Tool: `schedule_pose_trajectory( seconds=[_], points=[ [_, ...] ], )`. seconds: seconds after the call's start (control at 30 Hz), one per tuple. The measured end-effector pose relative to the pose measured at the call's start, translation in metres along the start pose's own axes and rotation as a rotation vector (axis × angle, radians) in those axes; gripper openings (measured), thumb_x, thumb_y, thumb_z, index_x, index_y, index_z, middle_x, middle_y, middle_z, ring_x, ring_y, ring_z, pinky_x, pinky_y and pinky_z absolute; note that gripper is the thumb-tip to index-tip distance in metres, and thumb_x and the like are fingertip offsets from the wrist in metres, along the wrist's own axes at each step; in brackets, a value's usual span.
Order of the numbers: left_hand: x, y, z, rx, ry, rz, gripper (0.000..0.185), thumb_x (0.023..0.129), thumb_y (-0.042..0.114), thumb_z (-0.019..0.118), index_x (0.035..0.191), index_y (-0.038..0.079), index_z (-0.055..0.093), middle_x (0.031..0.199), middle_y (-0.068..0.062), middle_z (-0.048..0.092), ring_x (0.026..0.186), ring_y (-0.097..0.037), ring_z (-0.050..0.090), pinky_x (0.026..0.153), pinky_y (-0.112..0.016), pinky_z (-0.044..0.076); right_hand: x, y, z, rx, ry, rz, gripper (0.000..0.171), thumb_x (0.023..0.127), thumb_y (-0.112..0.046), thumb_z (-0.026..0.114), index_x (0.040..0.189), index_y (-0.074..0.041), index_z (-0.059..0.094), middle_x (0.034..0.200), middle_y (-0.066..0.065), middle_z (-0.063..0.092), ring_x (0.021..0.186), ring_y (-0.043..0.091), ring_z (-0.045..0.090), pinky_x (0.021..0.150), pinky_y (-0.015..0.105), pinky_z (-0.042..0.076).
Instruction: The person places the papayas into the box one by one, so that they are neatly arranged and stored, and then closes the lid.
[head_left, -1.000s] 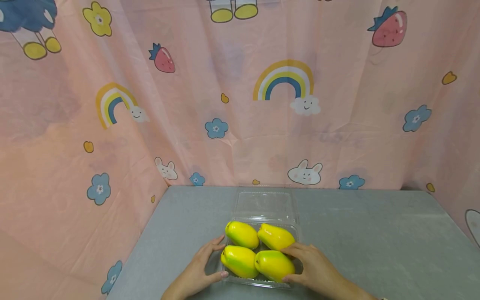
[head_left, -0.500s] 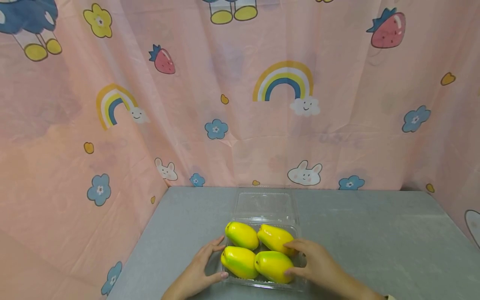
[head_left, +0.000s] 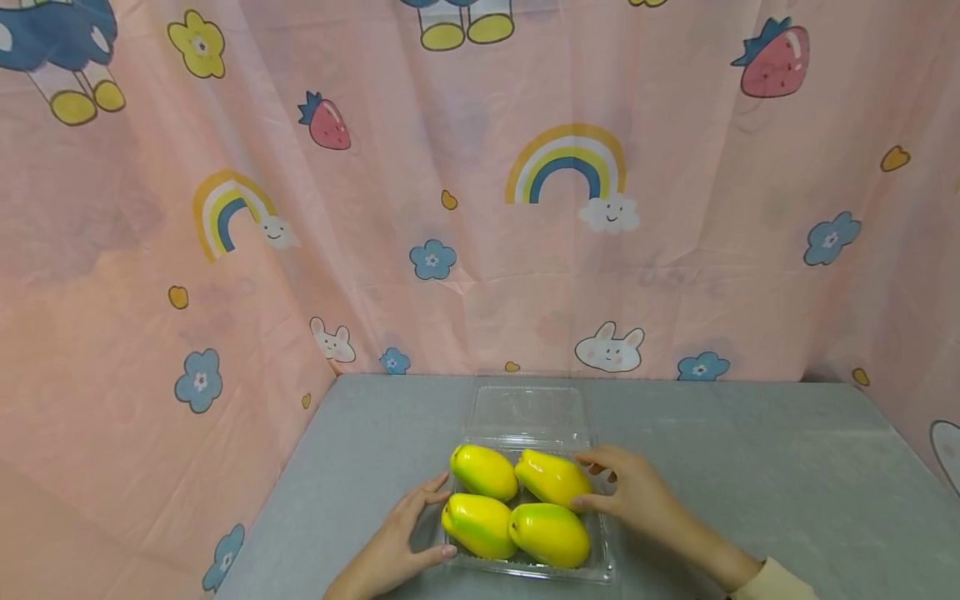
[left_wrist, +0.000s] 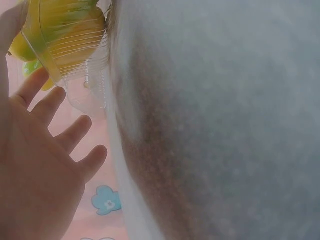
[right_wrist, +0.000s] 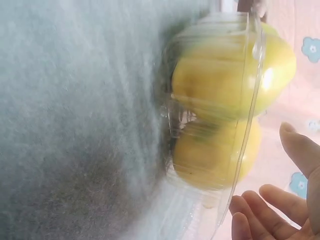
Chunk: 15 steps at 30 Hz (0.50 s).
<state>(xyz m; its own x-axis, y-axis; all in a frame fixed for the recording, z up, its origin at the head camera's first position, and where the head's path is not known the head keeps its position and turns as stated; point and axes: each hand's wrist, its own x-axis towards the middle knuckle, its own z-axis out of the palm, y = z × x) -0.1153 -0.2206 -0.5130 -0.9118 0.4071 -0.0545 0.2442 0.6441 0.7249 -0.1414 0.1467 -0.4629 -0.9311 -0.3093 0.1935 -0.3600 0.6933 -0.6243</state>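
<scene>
A clear plastic clamshell container [head_left: 602,570] sits on the grey table [head_left: 750,467] and holds several yellow-green fruits. The far right fruit [head_left: 551,477] and the near right fruit [head_left: 550,533] lie side by side with two on the left. The clear lid [head_left: 529,412] lies open behind them. My left hand [head_left: 405,533] rests against the container's left side with fingers spread. My right hand [head_left: 630,492] is at the far right corner, thumb and fingertips by the far right fruit, holding nothing. In the left wrist view the left hand [left_wrist: 35,165] is spread beside the container [left_wrist: 75,55]. The right wrist view shows the fruits [right_wrist: 230,75] behind the clear wall and loose fingers [right_wrist: 287,205].
A pink cartoon-print curtain [head_left: 480,208] hangs behind the table and along its left side. The table's left edge [head_left: 285,475] runs close to my left hand. Grey tabletop stretches to the right of the container.
My right hand has slid from the container's near right side up to its far right corner. The left hand and the container have stayed put.
</scene>
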Motion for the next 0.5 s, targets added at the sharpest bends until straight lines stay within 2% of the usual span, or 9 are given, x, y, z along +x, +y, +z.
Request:
schedule_pose_trajectory(
  seconds=[0.1,0.3,0.5],
  points=[
    [0.000,0.000,0.000,-0.002,-0.002,-0.001,0.066,0.083,0.062,0.068,0.138,0.037,0.044,0.164,0.008,0.026,0.149,-0.039,0.029,0.109,-0.074,0.030,0.004,0.000,0.001,-0.015,-0.010,0.009,0.058,0.071,-0.040,0.086,0.118,-0.011,0.071,0.110,0.000,0.072,0.087,0.014,0.063,0.069,0.024,0.055],
    [0.000,0.000,-0.001,-0.007,-0.002,0.007,0.064,0.083,0.061,0.068,0.137,0.036,0.045,0.164,0.007,0.026,0.149,-0.039,0.029,0.109,-0.075,0.029,0.013,-0.002,0.005,-0.037,-0.041,0.082,0.057,0.071,-0.039,0.087,0.119,-0.013,0.071,0.109,-0.006,0.071,0.091,0.011,0.061,0.070,0.022,0.050],
    [0.000,-0.001,0.000,0.001,0.004,0.014,0.064,0.083,0.062,0.068,0.137,0.037,0.045,0.164,0.008,0.026,0.149,-0.039,0.029,0.109,-0.075,0.030,0.017,-0.002,0.007,-0.033,-0.053,0.096,0.058,0.070,-0.039,0.088,0.119,-0.012,0.071,0.110,-0.006,0.071,0.095,0.012,0.062,0.078,0.031,0.053]
  ],
)
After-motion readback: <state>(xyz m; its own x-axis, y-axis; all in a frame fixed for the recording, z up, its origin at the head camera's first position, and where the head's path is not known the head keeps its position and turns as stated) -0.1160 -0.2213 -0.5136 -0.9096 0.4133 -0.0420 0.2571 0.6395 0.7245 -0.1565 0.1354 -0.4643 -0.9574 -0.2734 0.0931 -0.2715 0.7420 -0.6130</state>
